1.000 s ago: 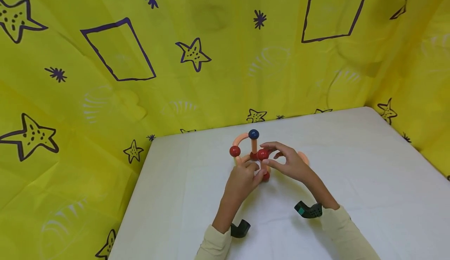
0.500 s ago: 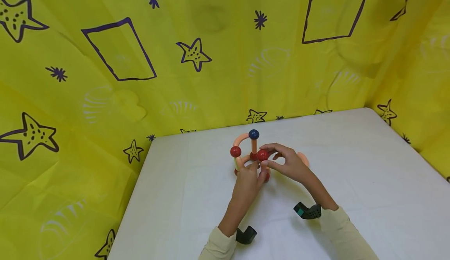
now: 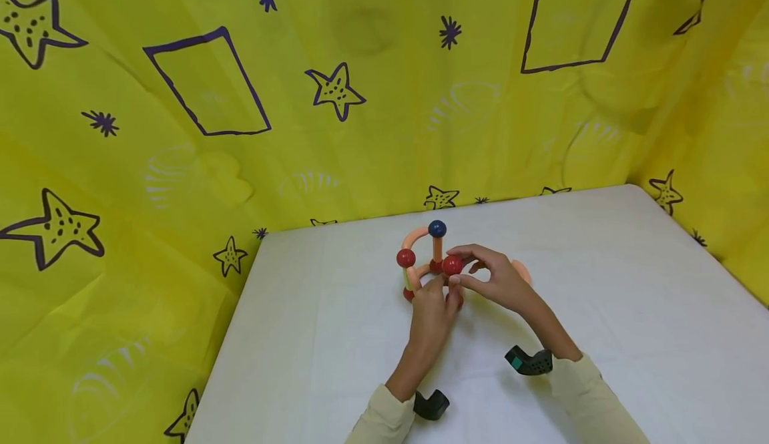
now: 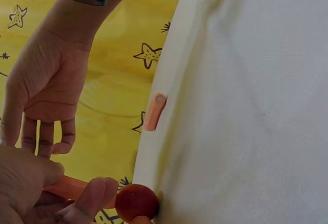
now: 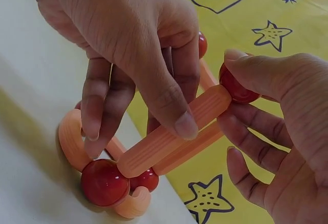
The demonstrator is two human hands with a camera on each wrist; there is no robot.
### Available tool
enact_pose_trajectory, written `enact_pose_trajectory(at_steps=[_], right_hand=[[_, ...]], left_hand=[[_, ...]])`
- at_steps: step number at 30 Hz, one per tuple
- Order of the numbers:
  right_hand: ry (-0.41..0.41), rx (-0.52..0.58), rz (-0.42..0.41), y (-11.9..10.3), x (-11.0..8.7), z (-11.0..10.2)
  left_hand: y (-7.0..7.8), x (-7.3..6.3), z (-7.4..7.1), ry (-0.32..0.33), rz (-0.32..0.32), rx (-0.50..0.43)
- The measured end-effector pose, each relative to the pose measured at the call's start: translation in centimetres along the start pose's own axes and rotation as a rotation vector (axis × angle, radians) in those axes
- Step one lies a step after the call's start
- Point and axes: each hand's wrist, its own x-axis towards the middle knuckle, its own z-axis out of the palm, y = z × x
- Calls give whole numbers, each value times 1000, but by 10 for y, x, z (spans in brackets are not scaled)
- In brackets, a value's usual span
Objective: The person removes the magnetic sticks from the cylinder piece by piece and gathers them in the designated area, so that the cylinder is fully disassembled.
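A structure of magnetic balls and rods stands on the white table. Its dark blue ball (image 3: 437,229) tops an orange rod (image 3: 437,250) at the back, and a red ball (image 3: 406,258) sits at its upper left. My left hand (image 3: 429,317) pinches an upright ridged orange rod (image 5: 174,131) between thumb and fingers. At that rod's upper end my right hand (image 3: 492,280) holds a red ball (image 5: 238,83) by thumb and fingertips. Another red ball (image 5: 105,182) touches the rod's lower end. In the head view my left hand hides part of the base.
A loose curved orange rod (image 3: 521,272) lies on the table just beyond my right hand, its metal end showing in the left wrist view. Yellow cloth (image 3: 372,143) with drawn stars hangs behind and beside the white table (image 3: 288,337).
My left hand has shifted right along the structure's front, uncovering its lower left red ball. The right hand stays at the upper red ball. The view has shifted slightly.
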Motion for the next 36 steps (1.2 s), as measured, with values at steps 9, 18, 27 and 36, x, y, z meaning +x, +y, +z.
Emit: enact_pose_trajectory(at_steps=[9,18,27,36], right_hand=[[-5,-18,10,0,-1,2],[27,-38,-12,0,-1,4],[49,-60,-16,-3,-1,5],[109,-47,-6,2,1,10]], left_hand=[[-3,-3,6,-25,-63,-56],[-2,-4,5,-43,-77,-92],[-3,-3,3,-69,-83,-72],[-5,-3,4,-74,-91,-94]])
